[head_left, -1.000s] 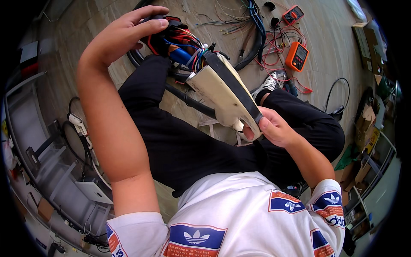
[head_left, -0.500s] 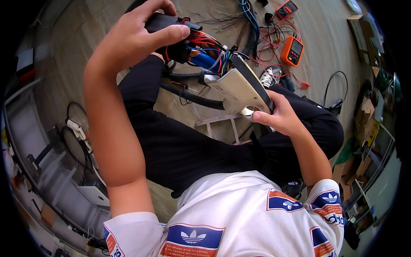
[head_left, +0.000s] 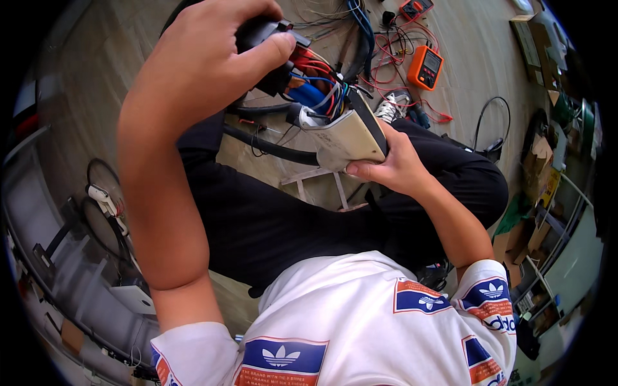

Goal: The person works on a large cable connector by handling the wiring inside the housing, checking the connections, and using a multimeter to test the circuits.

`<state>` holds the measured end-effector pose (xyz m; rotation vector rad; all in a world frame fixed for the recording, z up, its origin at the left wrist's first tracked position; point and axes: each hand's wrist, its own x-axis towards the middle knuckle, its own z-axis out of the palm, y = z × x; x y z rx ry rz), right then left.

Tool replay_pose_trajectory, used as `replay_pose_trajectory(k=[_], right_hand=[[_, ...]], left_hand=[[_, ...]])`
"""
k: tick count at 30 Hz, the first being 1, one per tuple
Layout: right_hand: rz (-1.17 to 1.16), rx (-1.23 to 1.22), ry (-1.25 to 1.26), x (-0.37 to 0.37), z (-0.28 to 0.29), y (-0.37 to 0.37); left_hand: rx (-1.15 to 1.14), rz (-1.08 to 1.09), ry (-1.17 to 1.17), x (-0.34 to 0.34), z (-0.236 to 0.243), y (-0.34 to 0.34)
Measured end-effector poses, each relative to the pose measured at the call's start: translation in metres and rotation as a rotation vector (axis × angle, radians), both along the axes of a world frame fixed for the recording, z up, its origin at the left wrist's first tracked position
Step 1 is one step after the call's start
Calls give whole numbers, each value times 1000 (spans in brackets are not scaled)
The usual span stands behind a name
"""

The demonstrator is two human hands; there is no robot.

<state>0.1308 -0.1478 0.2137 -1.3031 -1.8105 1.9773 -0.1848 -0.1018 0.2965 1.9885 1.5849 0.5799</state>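
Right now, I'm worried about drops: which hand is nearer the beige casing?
Right: the right hand grips the beige casing. The left hand is apart from it, holding the black part beyond the wires.

Red and blue wires [head_left: 315, 67] are seen with a cream casing [head_left: 351, 138], black housing [head_left: 277, 78], orange meter [head_left: 424, 68] and white shirt [head_left: 360, 309] patched in blue and red.

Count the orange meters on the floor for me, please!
2. The nearer orange meter lies beyond the shoe, to its right; the farther orange meter lies at the picture's top edge. More could be hidden.
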Motion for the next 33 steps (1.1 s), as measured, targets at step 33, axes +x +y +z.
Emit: replay_pose_trajectory(k=[33], right_hand=[[165,249,-13,23,72,6]], left_hand=[[-57,-452,574,40,60,-29]])
